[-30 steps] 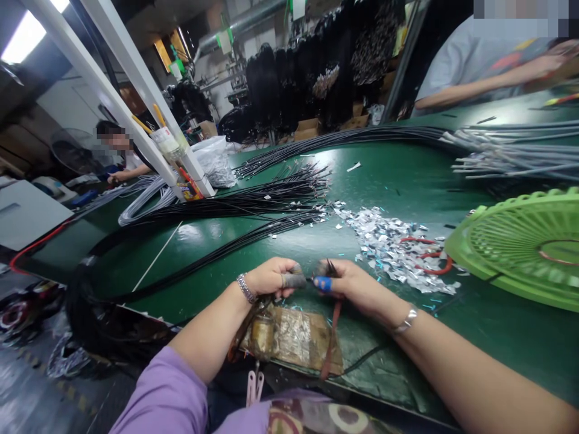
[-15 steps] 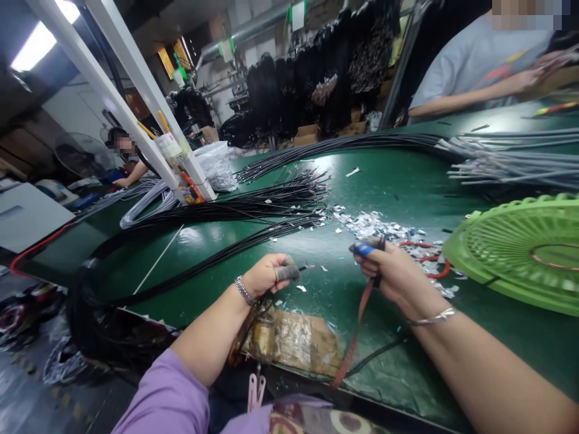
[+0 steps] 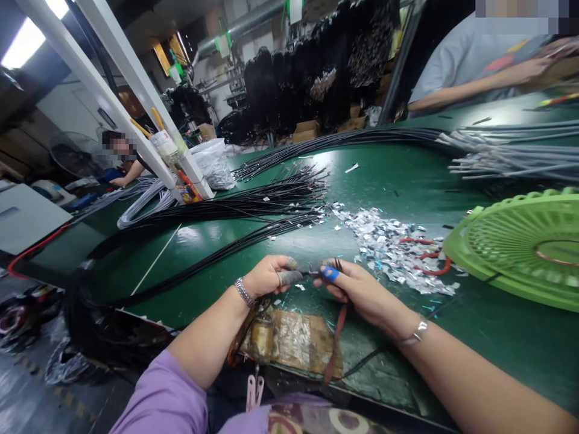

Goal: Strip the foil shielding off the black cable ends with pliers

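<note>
My left hand [image 3: 274,276], grey wraps on its fingertips, pinches a black cable [image 3: 306,274] near its end, over the front of the green table. Close against it on the right, my right hand [image 3: 340,279] is closed at the cable's tip, with blue tape round the thumb. A reddish-brown strap [image 3: 337,346] and a thin black cord hang below that hand; what its fingers grip is mostly hidden. Beneath both hands lies a taped cardboard piece [image 3: 296,340] at the table edge, beside a gold-brown cylinder [image 3: 262,339].
Foil scraps [image 3: 389,247] lie in a heap right of centre, near a green fan [image 3: 520,253]. Black cable bundles [image 3: 253,202] run along the left, and grey cables [image 3: 506,157] lie at the right. A white post [image 3: 131,90] rises behind. Two other people sit farther off.
My right hand has moved left, from beside the foil scraps to the cable end at my left hand. The strap came along with it. My left hand has barely moved.
</note>
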`<state>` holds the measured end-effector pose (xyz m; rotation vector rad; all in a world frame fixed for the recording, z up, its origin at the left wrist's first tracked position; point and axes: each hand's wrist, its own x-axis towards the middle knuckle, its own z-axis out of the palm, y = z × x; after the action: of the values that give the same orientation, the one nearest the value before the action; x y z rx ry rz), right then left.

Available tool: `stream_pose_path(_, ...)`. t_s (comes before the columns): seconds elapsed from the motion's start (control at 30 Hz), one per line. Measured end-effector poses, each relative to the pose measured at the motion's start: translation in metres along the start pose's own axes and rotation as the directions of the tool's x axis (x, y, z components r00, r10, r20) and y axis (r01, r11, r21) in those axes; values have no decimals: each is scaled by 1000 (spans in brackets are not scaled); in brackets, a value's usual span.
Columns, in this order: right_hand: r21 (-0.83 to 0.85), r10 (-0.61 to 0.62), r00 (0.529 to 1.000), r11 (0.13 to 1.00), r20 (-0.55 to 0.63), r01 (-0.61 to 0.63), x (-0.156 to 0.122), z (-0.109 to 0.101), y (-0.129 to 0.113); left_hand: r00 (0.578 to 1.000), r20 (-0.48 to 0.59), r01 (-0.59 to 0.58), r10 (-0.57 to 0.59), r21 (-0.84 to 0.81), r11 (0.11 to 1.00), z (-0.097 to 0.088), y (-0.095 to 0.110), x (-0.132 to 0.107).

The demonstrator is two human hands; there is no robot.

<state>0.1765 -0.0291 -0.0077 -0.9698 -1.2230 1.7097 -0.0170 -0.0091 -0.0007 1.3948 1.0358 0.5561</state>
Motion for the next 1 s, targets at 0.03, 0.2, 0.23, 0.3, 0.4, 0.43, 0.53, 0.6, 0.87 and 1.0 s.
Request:
stream_pose_path(0.03,12,7,1000,1000,-1,-7,0,0,1,1000,7,3,-3,6,1000,1,1,0)
stream_pose_path(0.2,91,53,999,994,-2,-53,3,0,8,999,42,14,-14,-13,1000,3,1,0)
stream_pose_path(0.23,118,69,998,991,0,-68,3,0,8,999,43,5,-4,-16,1000,3,1,0)
stream_pose_path(0.3,175,98,995,980,7,-98,4,1,9,999,38,-12,13,-18,1000,3,0,1)
stream_pose_path(0.4,227,118,993,966,25,-121,5,2,11,1000,28,-11,12,-17,1000,3,-1,2)
stream_pose_path(0.43,234,118,992,964,33,-123,5,2,11,1000,25,-9,10,-17,1000,3,-1,2)
stream_pose_path(0.53,242,120,992,962,39,-126,6,3,12,1000,25,-9,9,-15,1000,3,0,2)
stream_pose_path(0.6,238,126,992,963,27,-129,6,3,13,999,37,-4,4,4,1000,2,0,2)
stream_pose_path(0.87,133,151,988,980,-37,-145,7,6,15,998,66,-3,-8,166,986,1,-2,0)
stream_pose_path(1.0,200,171,985,966,-33,-161,7,6,13,998,58,-23,16,129,991,1,-2,1)
